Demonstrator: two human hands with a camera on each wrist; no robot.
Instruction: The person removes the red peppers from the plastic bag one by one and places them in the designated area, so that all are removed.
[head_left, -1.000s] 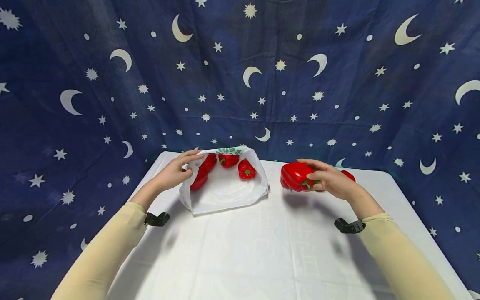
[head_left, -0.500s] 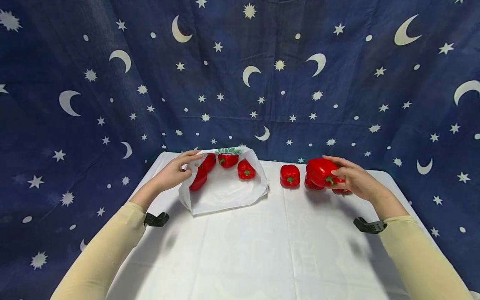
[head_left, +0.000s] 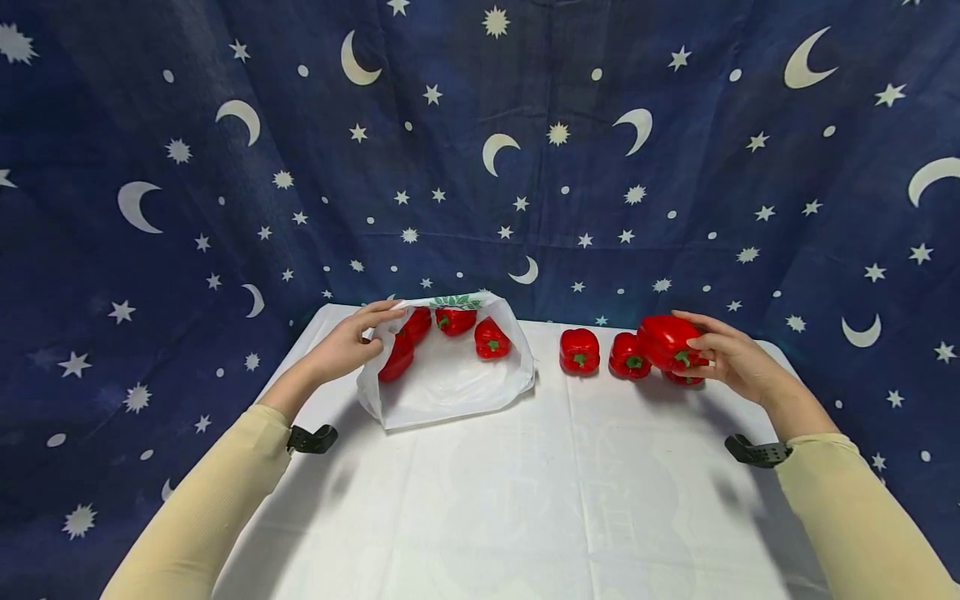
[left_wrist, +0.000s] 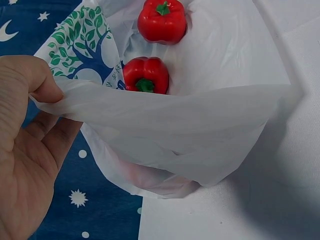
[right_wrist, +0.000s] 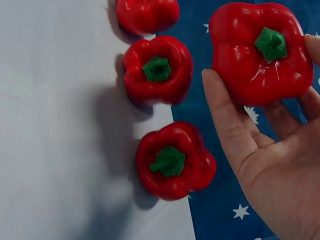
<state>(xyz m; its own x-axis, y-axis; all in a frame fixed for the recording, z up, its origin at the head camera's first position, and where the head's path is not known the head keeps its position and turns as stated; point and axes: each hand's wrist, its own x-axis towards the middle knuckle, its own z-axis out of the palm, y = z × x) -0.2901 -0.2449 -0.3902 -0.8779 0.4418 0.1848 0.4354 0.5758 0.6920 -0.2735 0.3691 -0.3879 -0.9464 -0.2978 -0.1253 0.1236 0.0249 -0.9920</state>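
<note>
- Backdrop (head_left: 480,150): a dark blue cloth with moons and stars hangs behind the far edge of the work surface and down both sides.
- Table (head_left: 525,500): covered in a white sheet; the near half carries nothing but my sleeves.
- Bag (head_left: 450,375): a white plastic bag with a green tree print lies on the far left, mouth held up. It has not shifted over the last second. Four red peppers show inside it from the head view; the left wrist view shows two of them against the far wall.
- My left hand (head_left: 347,343): pinches the upper rim of the bag between thumb and fingers and keeps the mouth lifted, same position as a second ago.
- My right hand (head_left: 731,360): grasps the large pepper (head_left: 670,342), fingers wrapped around its sides with the stem toward me. A second ago this hand held the pepper near the middle of the table, just right of the bag; it has since carried it to the far right.
- Meaning of that travel: the held pepper is moving away from the bag, toward the row on the table, so I judge this step to be taking peppers out and lining them up.
- Row on the table: one pepper (head_left: 579,351) right of the bag, a second pepper (head_left: 628,356) beside it, a third pepper (head_left: 682,379) mostly hidden under the held one.
</note>
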